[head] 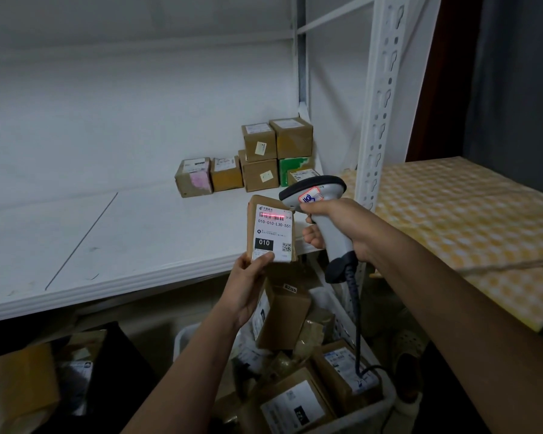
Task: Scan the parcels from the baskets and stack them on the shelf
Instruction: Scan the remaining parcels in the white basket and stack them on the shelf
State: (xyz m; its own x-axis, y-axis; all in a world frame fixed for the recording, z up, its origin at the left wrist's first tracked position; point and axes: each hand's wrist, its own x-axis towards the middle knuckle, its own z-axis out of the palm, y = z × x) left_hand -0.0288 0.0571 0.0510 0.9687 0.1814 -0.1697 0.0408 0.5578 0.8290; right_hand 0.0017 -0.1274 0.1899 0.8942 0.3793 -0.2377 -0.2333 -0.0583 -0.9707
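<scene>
We're mid-scan: left hand (248, 286) pinching parcel (271, 230), right hand (342, 227) gripping scanner (318, 202), beam on barcode; next, we reckon, stack it beside the boxes (257, 158) on shelf (123, 233).

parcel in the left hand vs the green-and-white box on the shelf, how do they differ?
The held parcel is plain brown; the green-and-white box is printed in colour. The held parcel is in the air, gripped by the left hand, with the scanner in the right hand casting a red line on its barcode; the green-and-white box rests on the shelf under a brown box. Both carry white labels.
</scene>
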